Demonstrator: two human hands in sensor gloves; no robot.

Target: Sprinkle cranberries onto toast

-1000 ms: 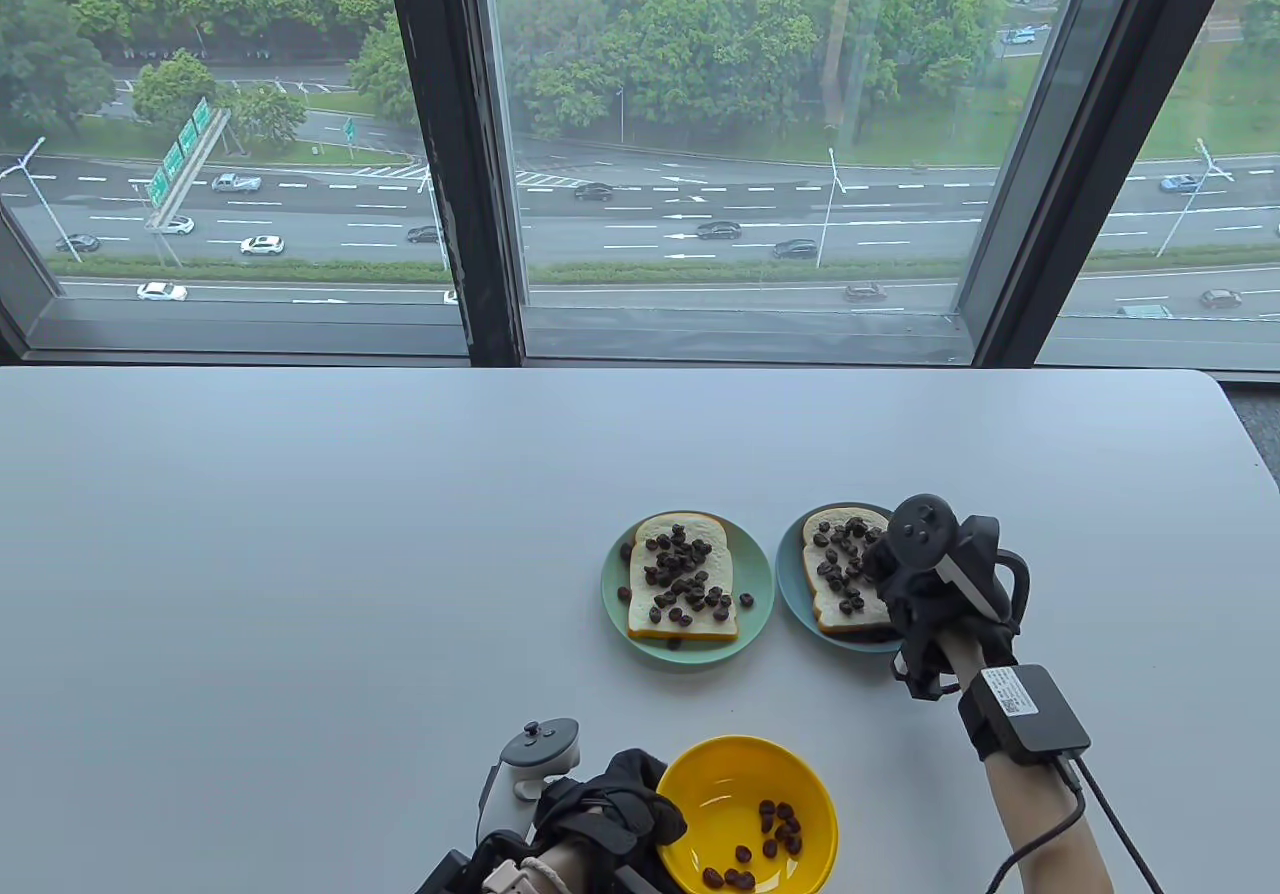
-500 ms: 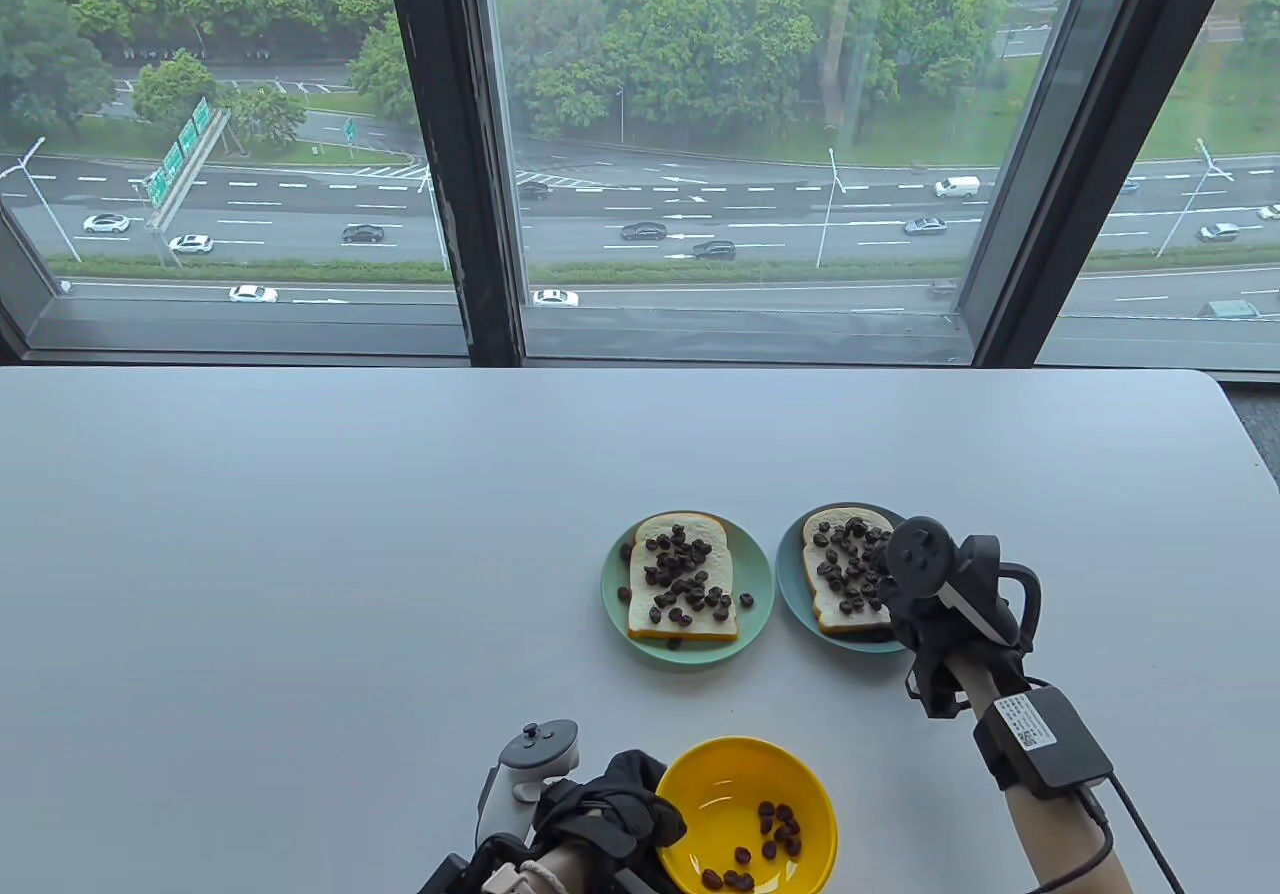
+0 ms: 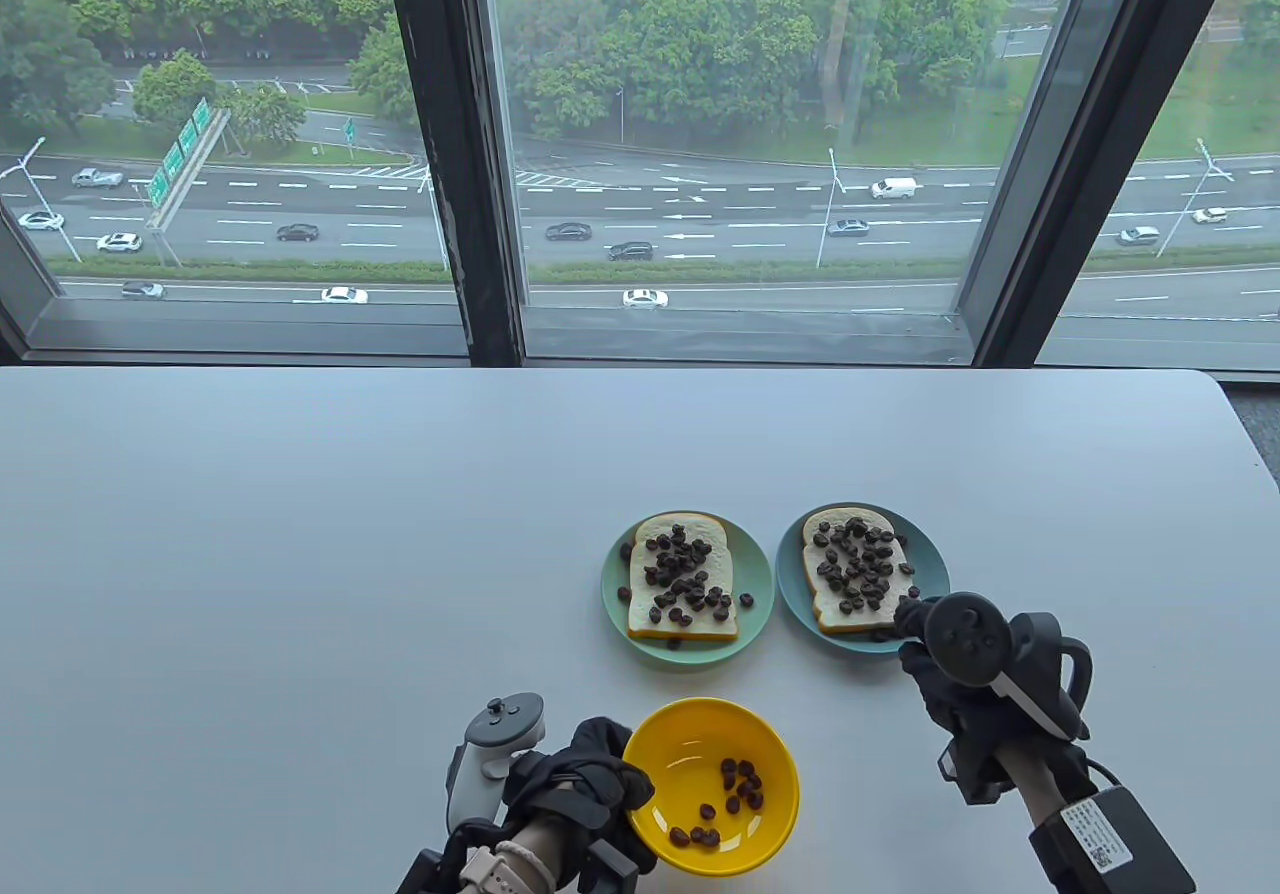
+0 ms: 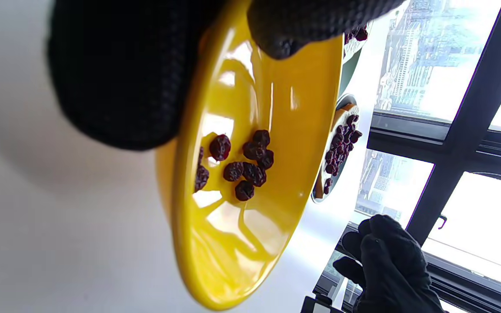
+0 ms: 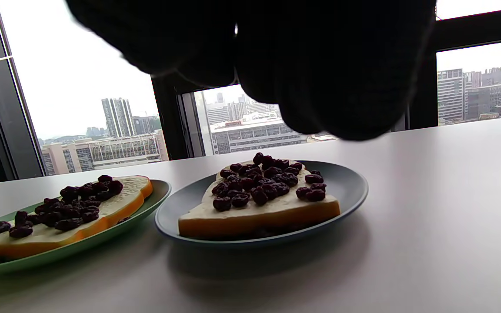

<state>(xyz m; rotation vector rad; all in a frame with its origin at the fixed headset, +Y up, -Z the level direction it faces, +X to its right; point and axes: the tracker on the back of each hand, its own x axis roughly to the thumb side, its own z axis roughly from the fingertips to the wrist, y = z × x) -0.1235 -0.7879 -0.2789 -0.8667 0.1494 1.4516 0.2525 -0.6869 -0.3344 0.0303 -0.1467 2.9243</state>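
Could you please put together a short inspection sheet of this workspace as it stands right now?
Surface: white table, bare where it shows.
Job's things: yellow bowl holding a few cranberries; green plate with a topped toast slice; blue plate with a second topped toast.
Clutter: a few stray cranberries on both plates beside the toast.
Grippers: left hand grips the bowl's rim; right hand is near the blue plate's near edge, and whether it holds anything is hidden.
Cables: black lead at the right wrist.
Surroundings: window over a road with cars and trees.
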